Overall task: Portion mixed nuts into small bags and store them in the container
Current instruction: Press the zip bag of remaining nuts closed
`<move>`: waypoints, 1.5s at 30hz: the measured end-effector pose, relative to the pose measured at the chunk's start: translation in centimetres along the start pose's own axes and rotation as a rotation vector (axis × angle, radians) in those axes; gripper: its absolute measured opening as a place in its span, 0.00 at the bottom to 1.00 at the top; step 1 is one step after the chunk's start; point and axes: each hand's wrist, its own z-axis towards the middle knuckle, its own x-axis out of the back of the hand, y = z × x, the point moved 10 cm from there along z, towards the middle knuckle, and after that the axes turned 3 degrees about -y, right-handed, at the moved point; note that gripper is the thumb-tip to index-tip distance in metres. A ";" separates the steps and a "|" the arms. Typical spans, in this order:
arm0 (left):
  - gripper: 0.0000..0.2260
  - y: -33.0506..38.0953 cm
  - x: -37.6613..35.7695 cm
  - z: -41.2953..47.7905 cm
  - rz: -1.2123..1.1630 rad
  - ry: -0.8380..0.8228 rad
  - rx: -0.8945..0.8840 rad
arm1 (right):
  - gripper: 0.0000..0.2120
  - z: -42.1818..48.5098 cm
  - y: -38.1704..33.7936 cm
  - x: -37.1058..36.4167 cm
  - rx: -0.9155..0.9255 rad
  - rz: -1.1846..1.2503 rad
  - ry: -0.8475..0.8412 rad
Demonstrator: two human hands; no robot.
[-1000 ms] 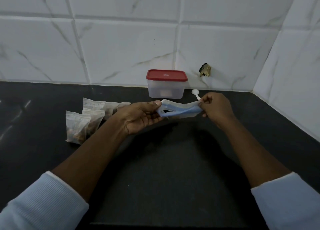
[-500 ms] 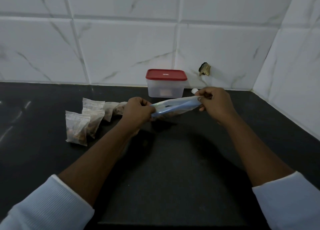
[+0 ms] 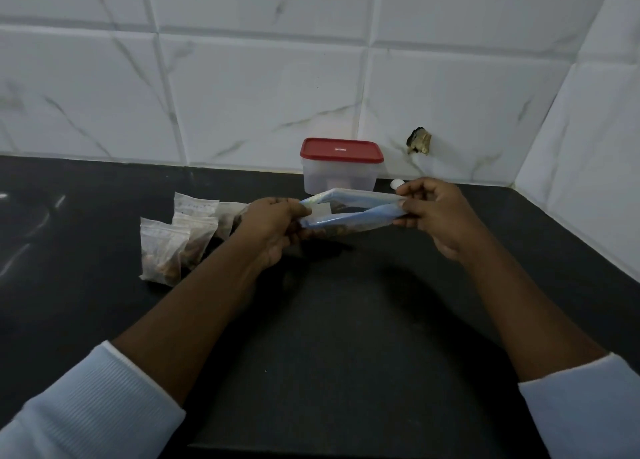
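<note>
The black counter (image 3: 346,337) carries a clear container (image 3: 341,178) against the tiled wall, red lid on; what is inside is too dim to tell. Just in front of the container, a large zip bag (image 3: 349,213) is held off the counter. Its long axis runs left to right and its mouth gapes upward, with brown nuts showing inside. Left of the container lie small bags (image 3: 166,247) filled with nuts. The left hand (image 3: 273,230) pinches the bag's left end and the right hand (image 3: 433,213) pinches its right end.

Marble-look tiled wall (image 3: 263,88), dark countertop (image 3: 346,337).
</note>
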 end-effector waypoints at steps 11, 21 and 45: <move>0.07 -1.5 -1.2 -0.6 -0.327 -0.132 0.220 | 0.15 -0.2 1.7 -2.2 -0.177 0.337 -0.074; 0.14 -1.0 -2.0 -0.8 -0.522 -0.188 0.215 | 0.25 -0.3 1.6 -2.8 -0.165 0.431 -0.213; 0.06 1.0 -0.9 -1.3 0.028 0.018 -0.102 | 0.15 -0.8 -2.9 -1.0 0.214 -0.540 0.128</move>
